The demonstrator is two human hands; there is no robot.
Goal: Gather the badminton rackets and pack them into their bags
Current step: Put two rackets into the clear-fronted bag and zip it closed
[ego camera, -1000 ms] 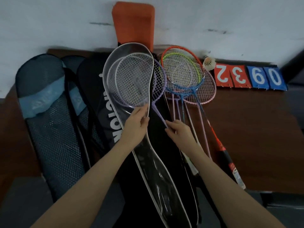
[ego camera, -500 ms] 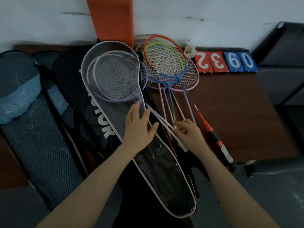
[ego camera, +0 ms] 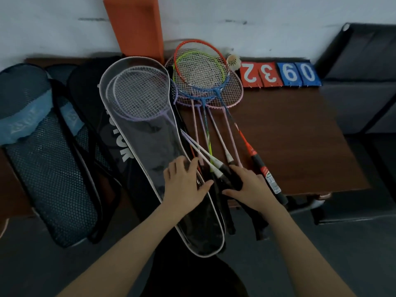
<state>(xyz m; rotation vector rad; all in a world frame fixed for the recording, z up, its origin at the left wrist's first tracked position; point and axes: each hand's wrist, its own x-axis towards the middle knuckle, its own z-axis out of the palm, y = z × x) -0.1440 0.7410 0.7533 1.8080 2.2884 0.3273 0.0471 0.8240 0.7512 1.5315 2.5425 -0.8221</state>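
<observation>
The brown table (ego camera: 289, 142) is largely hidden under mesh and black bags. The clear white-edged racket bag (ego camera: 137, 133) shows two heads through its film; handles jut out. Left hand (ego camera: 185, 185) lies flat on it; right hand (ego camera: 249, 187), grip around the black handles (ego camera: 227, 174), partly hides them.

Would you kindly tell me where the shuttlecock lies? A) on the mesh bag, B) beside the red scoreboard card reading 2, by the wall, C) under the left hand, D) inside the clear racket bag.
B: the shuttlecock lies at the table's back edge beside the red 2 card.
</observation>
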